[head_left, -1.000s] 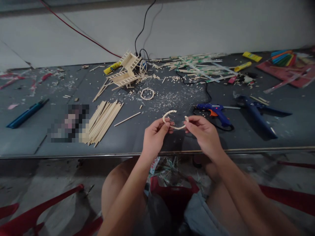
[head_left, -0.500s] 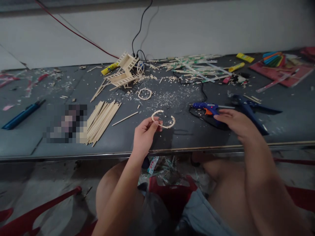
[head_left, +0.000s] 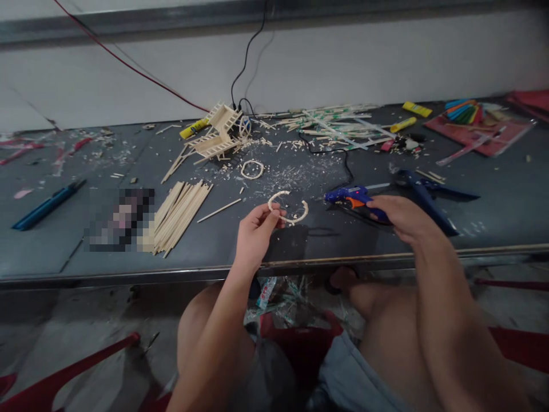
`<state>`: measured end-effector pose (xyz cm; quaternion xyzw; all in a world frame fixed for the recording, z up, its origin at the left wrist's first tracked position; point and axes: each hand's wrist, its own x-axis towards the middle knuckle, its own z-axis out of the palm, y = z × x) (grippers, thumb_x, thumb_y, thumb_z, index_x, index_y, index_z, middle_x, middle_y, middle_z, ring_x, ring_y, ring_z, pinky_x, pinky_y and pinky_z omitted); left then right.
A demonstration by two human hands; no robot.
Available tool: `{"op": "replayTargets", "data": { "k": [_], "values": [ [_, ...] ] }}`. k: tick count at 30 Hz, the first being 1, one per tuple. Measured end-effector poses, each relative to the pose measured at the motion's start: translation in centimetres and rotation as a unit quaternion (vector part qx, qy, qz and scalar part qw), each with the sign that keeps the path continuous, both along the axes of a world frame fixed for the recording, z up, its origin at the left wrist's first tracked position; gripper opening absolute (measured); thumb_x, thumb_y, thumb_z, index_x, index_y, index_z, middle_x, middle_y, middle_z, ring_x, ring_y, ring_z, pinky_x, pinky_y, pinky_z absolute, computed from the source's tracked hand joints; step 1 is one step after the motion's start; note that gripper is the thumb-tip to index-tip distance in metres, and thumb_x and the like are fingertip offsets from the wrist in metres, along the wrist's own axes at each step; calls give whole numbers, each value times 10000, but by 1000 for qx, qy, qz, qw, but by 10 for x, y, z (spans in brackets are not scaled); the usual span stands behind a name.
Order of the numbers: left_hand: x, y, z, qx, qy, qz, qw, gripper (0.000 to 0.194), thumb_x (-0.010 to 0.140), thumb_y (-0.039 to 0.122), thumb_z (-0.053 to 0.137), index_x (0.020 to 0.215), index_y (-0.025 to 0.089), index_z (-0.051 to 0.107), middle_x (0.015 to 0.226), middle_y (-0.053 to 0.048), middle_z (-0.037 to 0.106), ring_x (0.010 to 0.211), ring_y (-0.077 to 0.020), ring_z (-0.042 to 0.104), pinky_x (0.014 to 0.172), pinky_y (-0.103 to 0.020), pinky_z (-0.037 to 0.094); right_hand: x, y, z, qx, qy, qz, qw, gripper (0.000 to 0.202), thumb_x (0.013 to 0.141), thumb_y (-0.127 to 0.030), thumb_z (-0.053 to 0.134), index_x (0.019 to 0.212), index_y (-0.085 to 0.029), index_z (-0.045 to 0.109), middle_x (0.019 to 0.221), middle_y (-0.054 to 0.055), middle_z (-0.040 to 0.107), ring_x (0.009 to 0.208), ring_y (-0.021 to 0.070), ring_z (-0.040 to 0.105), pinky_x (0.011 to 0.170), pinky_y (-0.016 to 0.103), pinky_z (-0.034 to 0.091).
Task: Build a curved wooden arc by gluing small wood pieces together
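My left hand [head_left: 258, 229] pinches a pale open ring [head_left: 295, 219] made of short wooden pieces, held above the table with a gap at its upper right. My right hand [head_left: 397, 214] is closed around the handle of a blue hot glue gun [head_left: 343, 195] with an orange trigger [head_left: 355, 202]. The gun's nozzle points left toward the ring, apart from it. A closed ring [head_left: 252, 169] of the same pale pieces lies on the table behind the held one. One loose wooden stick [head_left: 219, 210] lies left of my left hand.
A bundle of wooden sticks [head_left: 182, 217] lies left, beside a blurred dark object [head_left: 124, 220]. A small wooden stair-like model [head_left: 218, 134] stands at the back. Blue-handled cutters [head_left: 429, 200] lie right. Several green-marked sticks [head_left: 334, 123], glue tubes [head_left: 403, 125] and a black cord [head_left: 347, 157] lie farther back.
My right hand has closed on the glue gun's handle, and the gun has shifted slightly left. My left hand still holds the open ring. The camera view has tilted up a little.
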<state>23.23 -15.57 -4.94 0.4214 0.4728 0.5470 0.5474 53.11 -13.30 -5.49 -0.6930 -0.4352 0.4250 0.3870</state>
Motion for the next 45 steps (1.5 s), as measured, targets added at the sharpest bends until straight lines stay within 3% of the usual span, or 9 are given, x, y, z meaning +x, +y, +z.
{"op": "replayTargets", "data": {
  "k": [3,5,9,13,17,21,26,34,45],
  "values": [
    [-1,2,2,1,-2,6,1000,271,741,329,705,934,144,661,811,-18,694,640,-92,606,702,-264,516,-7,-1,7,-63,100,-42,992,156,740,-237,615,597,-179,598,486,-8,561,403,89,482,358,187,363],
    [-2,3,3,-1,-1,10,1000,278,734,335,707,933,146,660,812,-17,691,644,-94,606,703,-267,515,-11,-3,11,-69,127,-47,988,135,764,-219,578,634,-182,580,514,-10,568,405,90,519,360,181,410],
    [-2,4,2,-7,5,5,1000,269,745,332,695,931,142,655,813,-16,686,654,-94,606,705,-266,514,-14,-7,15,-46,209,-54,975,123,728,-165,627,658,-194,530,529,-23,549,581,154,675,554,242,592],
    [0,4,0,-17,16,-9,1000,263,757,321,678,941,135,650,804,-17,684,637,-92,599,695,-267,510,-18,-12,13,-18,246,-24,969,158,678,-140,707,762,-177,579,684,46,680,759,210,722,691,280,618],
    [3,3,-1,-22,17,-31,999,253,762,314,673,937,133,646,801,-20,686,634,-95,598,691,-270,509,-29,-20,15,32,223,4,974,217,694,-194,743,882,-176,637,935,61,723,823,180,706,559,198,576],
    [5,2,-2,-29,4,-46,999,245,757,306,680,925,130,645,787,-21,688,622,-92,593,667,-260,506,-42,-25,16,71,253,31,964,284,695,-283,774,940,-208,652,1001,33,713,684,119,662,376,143,409],
    [4,0,-1,-73,-36,-78,994,253,734,298,707,918,129,662,794,-32,694,651,-103,619,659,-257,522,-53,-24,9,47,312,25,949,274,665,-277,785,909,-193,694,1027,51,712,779,155,677,533,211,536],
    [5,0,-1,-138,-124,-126,975,235,746,287,730,905,121,679,801,-38,701,652,-98,646,628,-219,541,-61,-22,-1,8,315,35,948,258,623,-316,809,808,-208,665,683,-16,676,507,102,580,452,220,509],
    [4,-2,2,-192,-149,-137,960,163,792,243,695,908,129,683,795,-38,709,628,-87,649,611,-197,561,-71,-32,-6,54,240,54,968,301,631,-421,792,625,-179,615,535,-19,588,436,134,577,453,282,513]
  ]
}}
